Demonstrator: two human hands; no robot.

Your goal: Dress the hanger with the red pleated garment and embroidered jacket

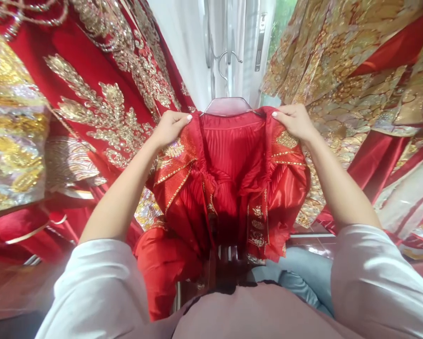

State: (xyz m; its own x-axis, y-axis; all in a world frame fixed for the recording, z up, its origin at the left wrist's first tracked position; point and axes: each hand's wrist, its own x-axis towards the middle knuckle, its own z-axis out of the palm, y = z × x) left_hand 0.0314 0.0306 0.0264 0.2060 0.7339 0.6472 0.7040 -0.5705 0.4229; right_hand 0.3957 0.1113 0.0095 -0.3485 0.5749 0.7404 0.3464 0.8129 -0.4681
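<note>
A red costume jacket (pixel 229 155) with gold trim hangs on a metal hanger (pixel 227 77) in front of me. My left hand (pixel 171 127) pinches its left shoulder near the collar, thumb on top. At the opposite shoulder my right hand (pixel 293 121) grips the cloth in the same way. Between the hands the collar is spread, and the pleated lining shows inside. The jacket's front hangs apart, with gold embroidery along its edge. One red sleeve droops at the lower left. The fingers under the cloth are hidden.
Red garments with gold sequin embroidery (pixel 105 103) crowd the left side. Gold patterned garments (pixel 324 61) hang on the right. Behind the hanger stands a white door frame (pixel 248 52) with a lock plate. Reddish floor tiles (pixel 6 287) show below.
</note>
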